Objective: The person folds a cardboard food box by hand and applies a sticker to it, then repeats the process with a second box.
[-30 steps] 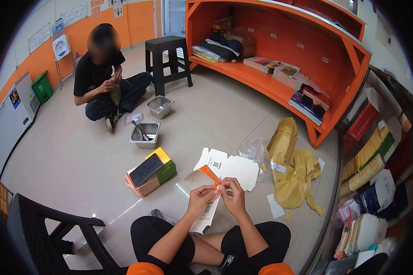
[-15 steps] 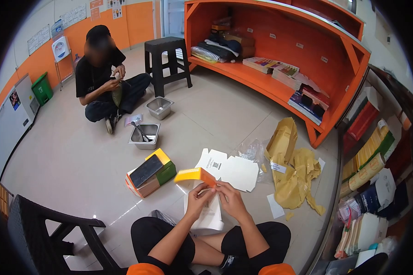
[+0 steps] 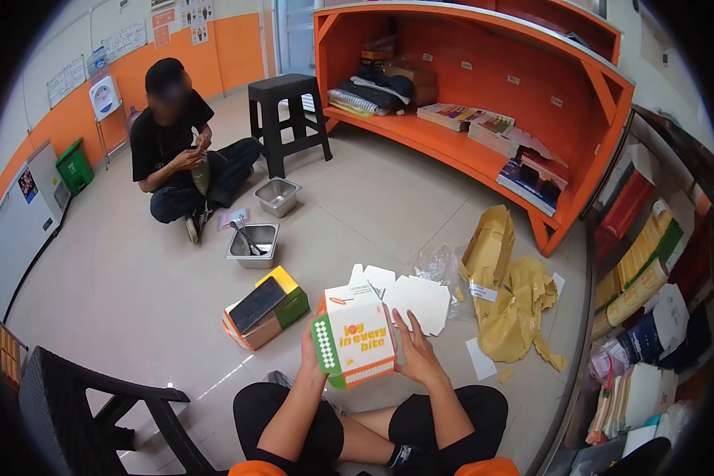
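Upright between my hands is a folded cardboard food box, white with orange and green panels and the words "joy in every bite". My left hand grips its left side, its fingers mostly hidden behind the card. On the right side, my right hand has its fingers stretched and apart, close to the box edge; whether the thumb touches is hard to tell. Flat white die-cut box sheets lie on the floor just beyond. To the left, a dark phone rests on another carton.
Torn yellow-brown wrapping paper and clear plastic lie at right. Two metal pans stand ahead, one holding dark-handled utensils. A seated person handles a green item. Black stools, an orange shelf and stacked goods surround the floor.
The carton in my hands has turned from a flat, yellow-sided view to an opened-out box with its printed white face toward me. My right hand has loosened from a pinch and spread its fingers.
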Demonstrator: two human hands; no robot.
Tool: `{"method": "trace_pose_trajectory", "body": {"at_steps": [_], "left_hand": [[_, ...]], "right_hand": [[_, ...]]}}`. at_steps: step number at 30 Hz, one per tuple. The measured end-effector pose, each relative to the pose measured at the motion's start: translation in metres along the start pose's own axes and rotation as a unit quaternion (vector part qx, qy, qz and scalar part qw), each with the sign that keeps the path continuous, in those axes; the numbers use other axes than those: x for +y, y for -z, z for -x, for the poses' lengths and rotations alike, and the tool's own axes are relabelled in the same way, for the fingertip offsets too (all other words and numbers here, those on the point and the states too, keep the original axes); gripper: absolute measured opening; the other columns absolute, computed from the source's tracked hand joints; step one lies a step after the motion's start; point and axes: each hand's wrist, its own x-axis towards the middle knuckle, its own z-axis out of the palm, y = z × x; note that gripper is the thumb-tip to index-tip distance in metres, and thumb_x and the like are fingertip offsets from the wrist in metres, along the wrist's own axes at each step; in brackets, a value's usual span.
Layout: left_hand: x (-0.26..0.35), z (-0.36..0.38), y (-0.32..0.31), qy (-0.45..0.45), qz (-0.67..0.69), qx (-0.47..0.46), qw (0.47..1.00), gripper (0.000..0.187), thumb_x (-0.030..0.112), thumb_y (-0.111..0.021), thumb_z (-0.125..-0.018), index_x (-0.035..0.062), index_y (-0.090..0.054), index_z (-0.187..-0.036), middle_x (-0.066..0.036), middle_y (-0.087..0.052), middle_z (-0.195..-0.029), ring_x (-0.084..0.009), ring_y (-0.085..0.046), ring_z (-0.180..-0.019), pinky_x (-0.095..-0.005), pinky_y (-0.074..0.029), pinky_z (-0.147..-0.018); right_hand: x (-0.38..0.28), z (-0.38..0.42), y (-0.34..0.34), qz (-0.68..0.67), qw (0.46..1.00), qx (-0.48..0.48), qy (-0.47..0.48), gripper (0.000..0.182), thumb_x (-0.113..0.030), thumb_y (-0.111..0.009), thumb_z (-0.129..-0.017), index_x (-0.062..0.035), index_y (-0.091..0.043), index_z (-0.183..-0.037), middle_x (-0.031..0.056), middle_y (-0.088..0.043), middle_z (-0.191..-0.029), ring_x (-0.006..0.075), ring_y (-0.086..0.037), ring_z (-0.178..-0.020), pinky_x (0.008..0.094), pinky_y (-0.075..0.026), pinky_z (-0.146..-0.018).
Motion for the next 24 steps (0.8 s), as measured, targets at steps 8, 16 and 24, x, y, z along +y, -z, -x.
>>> {"method": "trace_pose_trajectory", "body": {"at_steps": [8,16,24], "left_hand": [[0.013,-0.005,0.021,0.03,-0.042,-0.053,0.997,0.05,0.034,-0.049,-0.09,-0.0012,-0.05,-0.126,-0.019,-0.059,-0.121,-0.031,-0.061,-0.107,-0.0448,-0.048,-0.095],[-0.033,0.009,-0.001,-0.039,-0.215,-0.106,0.97,0.04,0.026,-0.061,-0.091,0.0072,-0.051,-0.125,-0.013,-0.058,-0.122,-0.0222,-0.059,-0.109,-0.04,-0.048,-0.095],[-0.051,0.007,-0.01,-0.167,-0.313,0.046,0.934,0.028,0.018,-0.058,-0.094,0.0011,-0.053,-0.115,-0.011,-0.066,-0.1,-0.0171,-0.068,-0.081,-0.0292,-0.06,-0.065]], "right_hand": [[-0.015,-0.007,0.0,-0.124,0.959,0.124,0.221,0.046,-0.012,-0.067,-0.081,-0.0195,-0.058,-0.126,0.0114,-0.048,-0.135,0.0365,-0.043,-0.128,0.0466,-0.031,-0.108],[-0.036,-0.003,-0.012,-0.344,0.927,0.146,-0.023,0.025,-0.02,-0.063,-0.09,0.0001,-0.064,-0.106,0.0167,-0.068,-0.097,0.0309,-0.061,-0.099,0.0386,-0.047,-0.084],[-0.003,-0.019,-0.042,-0.389,0.886,0.238,-0.088,0.041,-0.023,-0.065,-0.09,0.0042,-0.054,-0.119,0.015,-0.062,-0.113,0.02,-0.059,-0.102,0.0316,-0.047,-0.086]]}}
